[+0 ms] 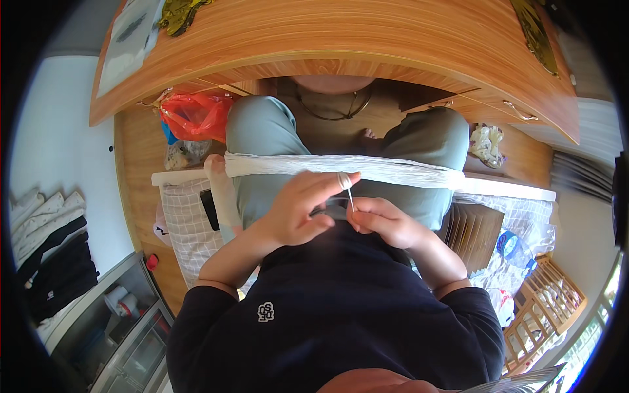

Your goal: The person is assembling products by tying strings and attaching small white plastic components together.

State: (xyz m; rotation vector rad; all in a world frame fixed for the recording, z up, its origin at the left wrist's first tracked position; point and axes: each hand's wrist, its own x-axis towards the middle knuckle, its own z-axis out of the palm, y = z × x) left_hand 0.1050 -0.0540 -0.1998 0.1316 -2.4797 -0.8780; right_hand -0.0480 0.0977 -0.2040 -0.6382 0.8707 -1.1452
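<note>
One white thread (350, 198) runs between the person's hands, above the lap and in front of the dark shirt (354, 295). It is wrapped round a finger of the left hand (295, 213) near the tip; that hand is otherwise loose, its thumb held apart from the fingers. The right hand (386, 223) is curled, pinching the thread's lower part between thumb and forefinger. Just beyond the hands, a white skein (341, 168) lies across both thighs, over the grey-green trousers (422, 154). Whether the thread joins the skein, I cannot tell. Ahead stands a wooden desk (341, 33), with a red bag (203, 116) below its left side. Left of the legs lies a checked cloth (183, 226); to the right are a brown pleated stack (475, 236) and a plastic bottle (516, 249).
</note>
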